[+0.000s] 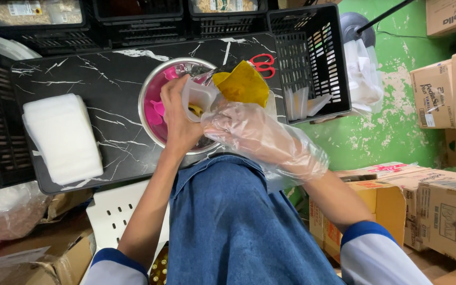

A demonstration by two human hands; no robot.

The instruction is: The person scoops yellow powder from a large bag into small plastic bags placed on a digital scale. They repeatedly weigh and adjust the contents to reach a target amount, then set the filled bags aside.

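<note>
- Left hand (179,119) is closed around a small clear bag (199,97), held over the metal bowl (151,87).
- Gloved right hand (244,129) pinches a yellow chip (244,84) at the bag's mouth.
- The bowl sits on the black marble surface (106,74), scissors (262,63) just beside it.

The tabletop (112,79) has open marble surface between the stack of white sheets (62,137) on the left and the metal bowl (151,113), wide enough for a hand to pass. More bare surface lies behind the stack, up to the black crates (133,24) that close the far edge like a wall. On the right, a black basket (312,58) stands just beside the bowl and blocks that side. The red scissors (262,63) lie in the narrow gap between bowl and basket. Over the bowl, the left hand (180,113) and the gloved right hand (249,132) fill the room. The near edge is closed by the person's lap.
</note>
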